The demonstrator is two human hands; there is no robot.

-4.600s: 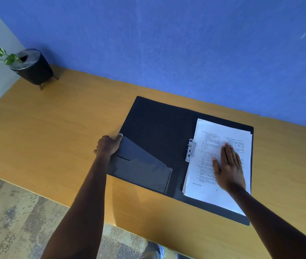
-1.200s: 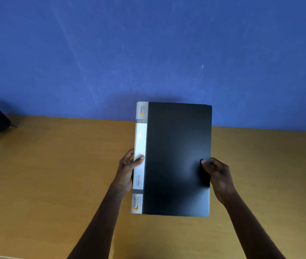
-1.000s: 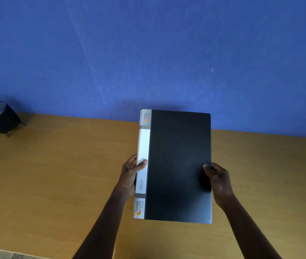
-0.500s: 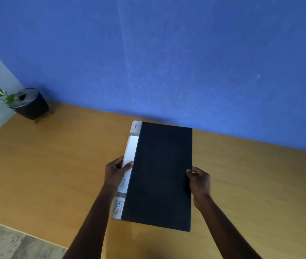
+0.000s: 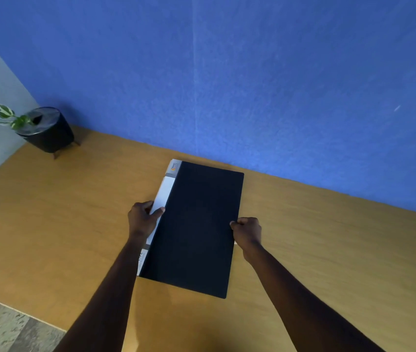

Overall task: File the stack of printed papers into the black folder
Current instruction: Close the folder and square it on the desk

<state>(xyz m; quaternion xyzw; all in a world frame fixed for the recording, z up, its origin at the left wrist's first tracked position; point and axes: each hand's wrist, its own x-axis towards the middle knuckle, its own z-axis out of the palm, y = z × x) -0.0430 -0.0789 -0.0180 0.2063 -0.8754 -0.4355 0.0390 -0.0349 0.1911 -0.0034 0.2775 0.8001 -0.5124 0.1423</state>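
1. Lying closed near the middle of the wooden table (image 5: pixel 49 219), the black folder (image 5: pixel 196 224) ran lengthwise from about 6 o'clock to 12 o'clock, its far end close to the blue wall (image 5: pixel 252 85); whether it rested flat or was held just above the surface could not be told.
2. At 9 o'clock of the folder, the left hand (image 5: pixel 142 219) was clasped around the white spine label (image 5: pixel 162 196) — thumb on top, fingers curled beneath.
3. At 3 o'clock, the right hand (image 5: pixel 247 232) was curled tight on the folder's open edge, thumb tip on the cover.
4. No printed papers showed outside the closed cover.
5. At 10 o'clock, well apart from the folder, a black pot (image 5: pixel 47 130) with a small leafy plant (image 5: pixel 11 118) stood in the table's far corner.
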